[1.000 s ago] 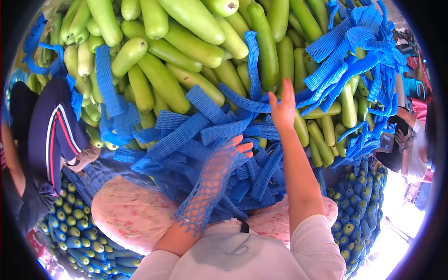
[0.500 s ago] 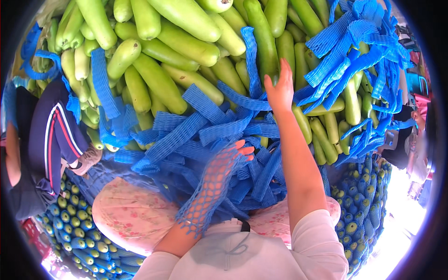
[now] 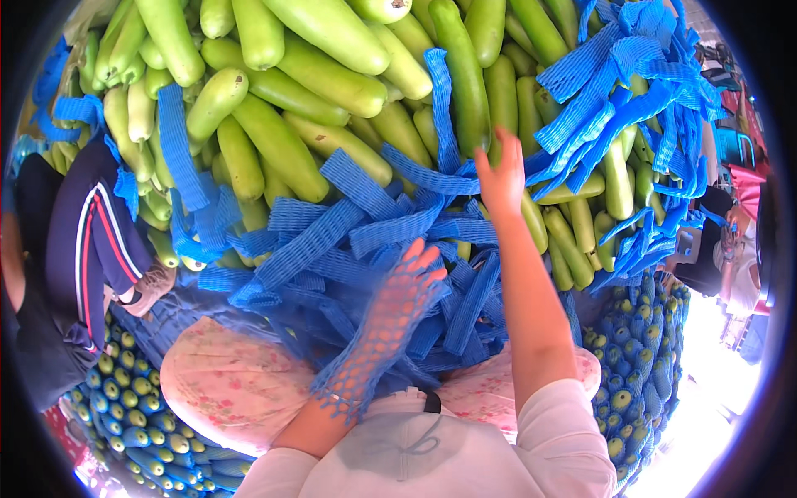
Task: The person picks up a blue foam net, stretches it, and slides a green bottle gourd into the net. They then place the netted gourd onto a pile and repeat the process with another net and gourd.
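Note:
A blue foam net sleeve (image 3: 365,349) is stretched over my left hand (image 3: 409,278) and forearm. Bare fingertips poke out of its far end, spread a little, above a heap of loose blue foam net sleeves (image 3: 324,241). My right arm reaches forward. My right hand (image 3: 501,187) is open, thumb apart from the fingers, at the near end of a long green bottle gourd (image 3: 501,95). Whether the fingertips touch it I cannot tell. A large pile of pale green bottle gourds (image 3: 282,149) lies beyond both hands.
More blue net sleeves (image 3: 598,108) hang over the pile at the right. Netted gourds are stacked at the near left (image 3: 137,407) and near right (image 3: 627,373). Another person's leg in dark striped trousers (image 3: 83,241) is at the left. My knees (image 3: 224,373) flank the sleeve heap.
My right hand has drawn back slightly toward me along the gourd. My left hand, inside the sleeve, has shifted a little and its fingers have spread. The pile looks unmoved.

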The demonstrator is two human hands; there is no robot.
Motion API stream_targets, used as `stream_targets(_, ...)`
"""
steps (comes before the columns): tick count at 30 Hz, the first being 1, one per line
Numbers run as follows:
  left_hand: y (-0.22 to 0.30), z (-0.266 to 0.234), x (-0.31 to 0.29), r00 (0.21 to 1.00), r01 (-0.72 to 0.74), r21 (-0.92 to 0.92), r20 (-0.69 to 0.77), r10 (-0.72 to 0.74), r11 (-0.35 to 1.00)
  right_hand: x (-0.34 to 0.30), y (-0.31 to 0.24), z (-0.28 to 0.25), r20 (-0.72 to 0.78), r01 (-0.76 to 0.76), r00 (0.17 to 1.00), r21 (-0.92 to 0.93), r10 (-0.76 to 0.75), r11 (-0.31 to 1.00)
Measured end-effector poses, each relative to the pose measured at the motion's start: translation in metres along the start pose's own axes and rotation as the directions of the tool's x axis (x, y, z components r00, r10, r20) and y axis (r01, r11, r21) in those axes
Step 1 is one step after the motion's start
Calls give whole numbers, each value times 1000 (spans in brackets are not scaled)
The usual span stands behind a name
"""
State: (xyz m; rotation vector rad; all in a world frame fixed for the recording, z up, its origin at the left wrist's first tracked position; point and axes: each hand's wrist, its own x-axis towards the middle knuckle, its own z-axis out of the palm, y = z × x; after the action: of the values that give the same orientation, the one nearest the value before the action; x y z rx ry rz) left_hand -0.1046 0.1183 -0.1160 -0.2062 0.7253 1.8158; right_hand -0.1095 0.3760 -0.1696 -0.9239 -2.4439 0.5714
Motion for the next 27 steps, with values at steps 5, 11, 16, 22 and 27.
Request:
stream_targets(5, 4, 15, -9, 995, -53, 189, -73, 68, 981, 66, -3, 34, 33, -125, 991, -78, 128, 989)
stream_targets(11, 18, 33, -9, 964, 176, 34, -206, -166, 984, 76, 1, -1, 493, -470, 804, 181, 333, 864)
stream_targets(16, -5, 29, -27, 927, -370, 666, 213, 310, 648, -10, -77, -68, 825, -818, 564, 550, -43, -166)
stream_targets(22, 3, 20, -52, 890, -380, 813, 193, 413, 440, -114, -123, -93, 835, -825, 517, 545, 188, -148)
stream_targets(27, -5, 8, -80, 949, -294, 575, 80, 304, 764, -167, -129, -95, 800, -835, 547, 542, 247, 95)
